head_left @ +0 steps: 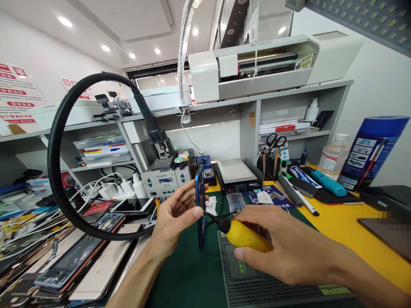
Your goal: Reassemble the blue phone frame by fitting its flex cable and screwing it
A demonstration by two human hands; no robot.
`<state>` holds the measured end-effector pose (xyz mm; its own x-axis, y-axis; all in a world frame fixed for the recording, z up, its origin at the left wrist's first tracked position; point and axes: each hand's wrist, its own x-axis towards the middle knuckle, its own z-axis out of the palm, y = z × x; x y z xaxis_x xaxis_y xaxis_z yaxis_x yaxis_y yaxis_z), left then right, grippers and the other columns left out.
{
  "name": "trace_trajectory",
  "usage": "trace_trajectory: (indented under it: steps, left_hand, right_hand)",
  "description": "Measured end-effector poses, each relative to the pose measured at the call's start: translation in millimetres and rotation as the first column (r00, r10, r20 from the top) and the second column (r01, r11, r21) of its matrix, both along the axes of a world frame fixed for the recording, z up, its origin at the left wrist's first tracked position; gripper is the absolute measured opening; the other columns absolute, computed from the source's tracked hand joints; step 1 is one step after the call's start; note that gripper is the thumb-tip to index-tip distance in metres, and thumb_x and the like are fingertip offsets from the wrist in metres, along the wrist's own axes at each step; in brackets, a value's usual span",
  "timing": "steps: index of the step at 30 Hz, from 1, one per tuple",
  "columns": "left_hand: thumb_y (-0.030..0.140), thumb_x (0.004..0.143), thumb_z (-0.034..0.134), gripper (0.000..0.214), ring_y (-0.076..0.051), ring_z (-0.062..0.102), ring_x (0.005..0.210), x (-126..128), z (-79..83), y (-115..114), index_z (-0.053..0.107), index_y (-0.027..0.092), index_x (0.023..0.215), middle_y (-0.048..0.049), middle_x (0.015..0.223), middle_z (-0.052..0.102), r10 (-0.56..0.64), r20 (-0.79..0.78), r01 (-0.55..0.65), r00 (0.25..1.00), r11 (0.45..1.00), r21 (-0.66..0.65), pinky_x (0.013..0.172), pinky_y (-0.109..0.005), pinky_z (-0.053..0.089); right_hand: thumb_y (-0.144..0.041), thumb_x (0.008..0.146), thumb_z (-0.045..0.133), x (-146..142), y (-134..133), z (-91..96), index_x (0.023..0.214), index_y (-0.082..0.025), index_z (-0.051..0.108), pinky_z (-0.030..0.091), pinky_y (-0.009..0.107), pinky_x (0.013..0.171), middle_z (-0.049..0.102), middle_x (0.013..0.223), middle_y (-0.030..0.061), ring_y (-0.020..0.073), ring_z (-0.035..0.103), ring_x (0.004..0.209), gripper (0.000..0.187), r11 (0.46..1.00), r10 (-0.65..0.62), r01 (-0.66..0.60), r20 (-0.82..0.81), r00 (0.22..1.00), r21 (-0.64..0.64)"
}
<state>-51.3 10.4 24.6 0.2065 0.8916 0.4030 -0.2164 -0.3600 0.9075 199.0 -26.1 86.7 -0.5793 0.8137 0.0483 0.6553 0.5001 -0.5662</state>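
Note:
My left hand [178, 214] is closed on a blue-edged phone [200, 209], held upright and seen almost edge-on. The thumb presses near its side edge, with fingers behind it. In my right hand [279, 239] is a yellow-handled tool [247, 236] with a black collar. Its thin tip points left and meets or nearly meets the phone's edge; contact cannot be made out. Both hands are above a green mat [180, 273]. Under the right hand lies a dark perforated pad [234, 282].
Stacked phone parts [105, 261] crowd the left side. A hot-air station [165, 182] with a looping black hose [53, 141] stands behind them. A flat heating plate [239, 173] sits at the back. Pens [300, 194], a clear bottle [334, 154] and a blue can [372, 149] are right.

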Motion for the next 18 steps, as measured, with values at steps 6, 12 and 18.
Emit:
trace_trajectory:
  steps: [6,12,18]
  left_hand:
    - [0.030,0.084,0.077,0.058,-0.033,0.057,0.127,0.5,0.2,0.4,0.057,0.023,0.138,-0.0116,0.137,0.063,-0.005,0.023,0.005,1.000,1.000,-0.009,0.110,-0.045,0.043]
    - [0.031,0.087,0.072,0.049,-0.035,0.058,0.127,4.6,2.3,-0.5,0.060,0.022,0.134,-0.0131,0.138,0.062,-0.096,0.075,0.099,0.993,0.994,-0.037,0.107,-0.049,0.047]
    - [0.029,0.087,0.072,0.046,-0.035,0.058,0.128,5.9,4.2,-3.3,0.063,0.023,0.131,-0.0109,0.141,0.061,-0.111,0.119,0.117,0.987,0.992,-0.041,0.109,-0.048,0.045]
  right_hand:
    - [-0.038,0.088,0.066,-2.1,0.3,1.0,0.094,-0.020,0.066,0.041,0.031,0.069,0.063,0.086,0.0019,0.0197,0.055,0.076,0.019,1.000,-0.005,0.005,0.015,1.000,-0.009]
    - [-0.038,0.086,0.066,0.5,-1.0,-0.7,0.100,-0.020,0.067,0.043,0.032,0.073,0.064,0.090,0.0026,0.0205,0.057,0.080,0.022,1.000,-0.017,0.018,-0.021,1.000,0.024]
    - [-0.039,0.088,0.064,1.1,-1.3,0.2,0.098,-0.020,0.067,0.043,0.032,0.068,0.064,0.087,0.0033,0.0207,0.056,0.076,0.022,0.999,-0.019,0.019,-0.014,1.000,0.030]
